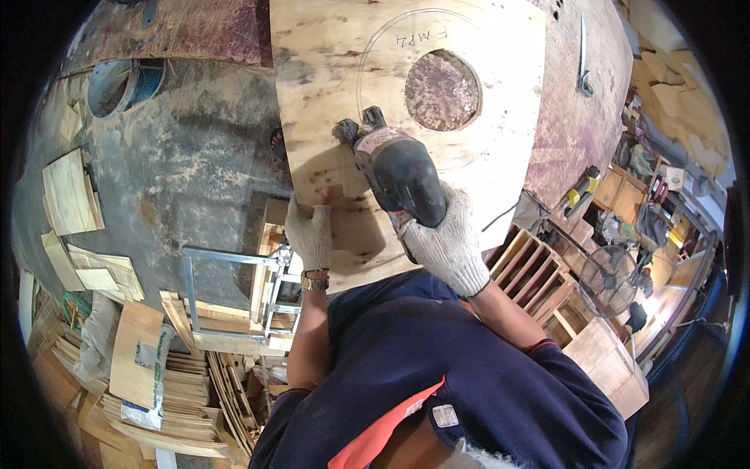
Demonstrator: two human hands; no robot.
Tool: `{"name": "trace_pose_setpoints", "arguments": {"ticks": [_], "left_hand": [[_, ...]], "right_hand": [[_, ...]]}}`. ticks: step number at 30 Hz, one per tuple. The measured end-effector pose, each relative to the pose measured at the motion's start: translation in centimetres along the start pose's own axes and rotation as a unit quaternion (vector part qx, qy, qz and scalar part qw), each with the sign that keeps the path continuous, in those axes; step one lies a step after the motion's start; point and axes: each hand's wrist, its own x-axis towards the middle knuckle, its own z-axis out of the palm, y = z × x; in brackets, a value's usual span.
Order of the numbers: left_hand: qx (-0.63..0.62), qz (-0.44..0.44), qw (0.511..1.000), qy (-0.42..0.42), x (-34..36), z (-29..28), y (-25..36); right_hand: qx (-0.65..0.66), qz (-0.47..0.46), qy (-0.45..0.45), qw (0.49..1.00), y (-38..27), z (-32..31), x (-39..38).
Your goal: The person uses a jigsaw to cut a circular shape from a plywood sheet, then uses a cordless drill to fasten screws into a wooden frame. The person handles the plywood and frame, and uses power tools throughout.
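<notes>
Workshop floor (pixel 203 156) left of the hands; wood offcuts (pixel 74 191) lie there. Plywood board (pixel 312 102) spans beneath both hands, round cutout (pixel 442 90) ahead of the right. Right hand (pixel 447 242), gloved, wraps a dark power tool (pixel 405 180) over the board, presumably for control. Left hand (pixel 310 234), gloved, thumb on top at the board's left edge, probably steadying it; hidden fingers, grip unclear.
</notes>
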Motion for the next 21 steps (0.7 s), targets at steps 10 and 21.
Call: {"name": "trace_pose_setpoints", "arguments": {"ticks": [10,21], "left_hand": [[-0.01,0.083,0.996,-0.01,1.1,0.4,-1.9],[0.081,0.172,0.982,-0.018,7.2,-0.4,-9.0]], "right_hand": [[-0.082,-0.071,0.031,0.994,-0.3,-0.3,-0.3],[-0.147,-0.238,0.111,0.954,21.5,-3.8,0.4]]}}
